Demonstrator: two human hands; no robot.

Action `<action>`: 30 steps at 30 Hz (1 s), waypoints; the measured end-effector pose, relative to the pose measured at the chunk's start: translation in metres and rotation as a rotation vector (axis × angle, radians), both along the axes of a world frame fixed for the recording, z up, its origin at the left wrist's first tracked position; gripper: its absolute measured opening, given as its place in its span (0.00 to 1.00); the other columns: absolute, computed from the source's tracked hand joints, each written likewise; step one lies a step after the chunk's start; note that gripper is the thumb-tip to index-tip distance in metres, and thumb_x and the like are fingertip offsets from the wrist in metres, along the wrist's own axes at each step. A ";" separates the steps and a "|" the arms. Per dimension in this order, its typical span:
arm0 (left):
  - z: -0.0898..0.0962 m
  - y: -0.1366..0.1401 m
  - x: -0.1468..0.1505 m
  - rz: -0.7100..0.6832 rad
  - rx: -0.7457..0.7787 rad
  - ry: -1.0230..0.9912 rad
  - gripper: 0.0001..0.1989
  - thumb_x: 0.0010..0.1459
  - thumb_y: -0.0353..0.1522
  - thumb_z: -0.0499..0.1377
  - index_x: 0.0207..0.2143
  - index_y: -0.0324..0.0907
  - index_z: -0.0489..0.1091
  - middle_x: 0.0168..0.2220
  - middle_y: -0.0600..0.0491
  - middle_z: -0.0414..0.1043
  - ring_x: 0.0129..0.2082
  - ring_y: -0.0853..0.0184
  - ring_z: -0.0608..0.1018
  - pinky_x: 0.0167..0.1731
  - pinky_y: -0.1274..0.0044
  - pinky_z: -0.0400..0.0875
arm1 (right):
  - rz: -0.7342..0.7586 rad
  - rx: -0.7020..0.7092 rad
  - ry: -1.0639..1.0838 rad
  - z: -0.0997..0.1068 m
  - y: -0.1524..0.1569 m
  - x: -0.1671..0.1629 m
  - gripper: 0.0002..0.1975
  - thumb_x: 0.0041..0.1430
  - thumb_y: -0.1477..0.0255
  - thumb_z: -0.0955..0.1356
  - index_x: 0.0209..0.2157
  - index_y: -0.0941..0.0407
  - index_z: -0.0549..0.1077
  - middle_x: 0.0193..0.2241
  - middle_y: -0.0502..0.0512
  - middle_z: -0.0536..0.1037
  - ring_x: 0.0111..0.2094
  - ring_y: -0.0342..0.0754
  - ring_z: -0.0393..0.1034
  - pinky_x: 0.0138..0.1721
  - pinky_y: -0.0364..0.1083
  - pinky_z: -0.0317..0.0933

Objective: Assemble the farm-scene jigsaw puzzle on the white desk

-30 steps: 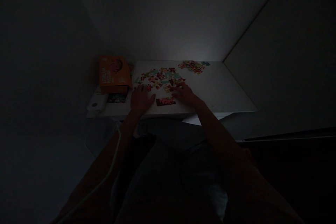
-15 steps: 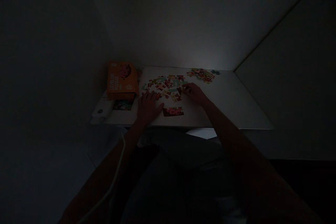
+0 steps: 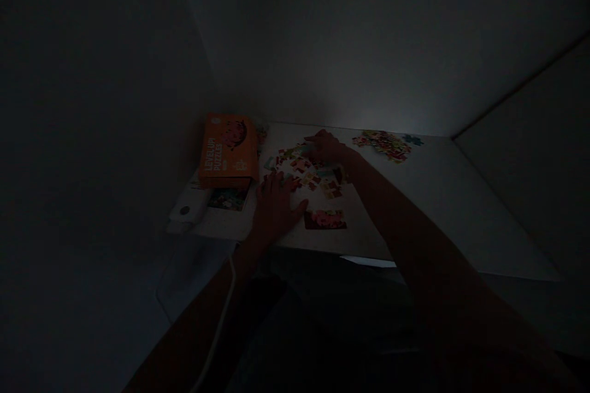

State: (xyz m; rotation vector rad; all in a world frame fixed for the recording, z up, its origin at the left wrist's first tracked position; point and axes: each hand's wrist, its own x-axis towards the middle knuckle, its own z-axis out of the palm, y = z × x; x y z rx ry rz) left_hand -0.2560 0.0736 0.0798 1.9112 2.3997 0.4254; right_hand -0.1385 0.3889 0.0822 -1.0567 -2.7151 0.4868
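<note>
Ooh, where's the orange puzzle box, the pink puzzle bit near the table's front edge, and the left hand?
Orange puzzle box (image 3: 230,150): head view, on its big printed face.
Pink puzzle bit (image 3: 326,219): head view, on its pink middle.
Left hand (image 3: 275,204): head view, on its back.

A flat white tabletop (image 3: 452,196) meets a plain grey far wall (image 3: 350,61) in dim light, between a shadowy grey left wall (image 3: 101,98) and dark grey right wall (image 3: 548,153).
</note>
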 end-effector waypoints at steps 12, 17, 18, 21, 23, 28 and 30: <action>0.002 0.001 0.000 -0.004 -0.001 0.007 0.39 0.77 0.54 0.60 0.81 0.46 0.66 0.85 0.38 0.59 0.86 0.41 0.59 0.83 0.45 0.56 | -0.211 0.084 0.174 -0.007 0.006 0.005 0.22 0.73 0.55 0.76 0.61 0.51 0.83 0.60 0.68 0.85 0.64 0.72 0.76 0.71 0.75 0.62; 0.005 0.001 0.001 -0.002 0.002 -0.004 0.37 0.77 0.53 0.60 0.80 0.48 0.67 0.84 0.38 0.60 0.86 0.39 0.59 0.82 0.43 0.57 | -0.282 0.079 0.253 -0.013 0.010 0.074 0.20 0.72 0.57 0.73 0.57 0.53 0.84 0.55 0.68 0.87 0.55 0.68 0.82 0.64 0.68 0.72; 0.006 0.001 0.001 -0.002 0.002 -0.005 0.37 0.77 0.53 0.60 0.80 0.48 0.67 0.84 0.38 0.61 0.85 0.39 0.60 0.82 0.43 0.57 | -0.298 0.093 0.267 -0.015 0.008 0.089 0.20 0.72 0.55 0.72 0.56 0.53 0.84 0.54 0.69 0.87 0.54 0.68 0.81 0.63 0.67 0.73; 0.008 0.002 0.001 -0.003 -0.003 -0.001 0.37 0.77 0.52 0.60 0.80 0.46 0.67 0.84 0.37 0.60 0.85 0.38 0.60 0.83 0.44 0.56 | -0.299 0.127 0.348 -0.023 -0.002 0.120 0.24 0.74 0.48 0.70 0.54 0.52 0.85 0.55 0.69 0.85 0.58 0.67 0.79 0.64 0.67 0.74; 0.008 0.002 0.001 0.002 -0.011 0.004 0.37 0.77 0.52 0.60 0.80 0.46 0.67 0.84 0.37 0.60 0.85 0.38 0.60 0.83 0.45 0.56 | -0.316 0.119 0.386 -0.028 -0.008 0.126 0.28 0.74 0.45 0.69 0.56 0.52 0.85 0.57 0.70 0.84 0.60 0.67 0.79 0.65 0.68 0.74; 0.007 0.003 0.001 0.004 -0.002 0.017 0.37 0.77 0.52 0.61 0.80 0.46 0.66 0.84 0.37 0.60 0.86 0.40 0.59 0.83 0.45 0.56 | -0.443 0.061 0.298 -0.029 -0.006 0.113 0.37 0.70 0.41 0.73 0.64 0.56 0.83 0.67 0.76 0.78 0.65 0.68 0.78 0.72 0.68 0.70; 0.006 0.003 0.001 0.006 0.003 0.025 0.37 0.76 0.52 0.61 0.79 0.46 0.67 0.84 0.37 0.60 0.85 0.39 0.60 0.82 0.45 0.57 | -0.478 0.078 0.287 -0.028 -0.005 0.106 0.36 0.68 0.41 0.76 0.62 0.54 0.85 0.68 0.73 0.78 0.67 0.68 0.77 0.74 0.68 0.68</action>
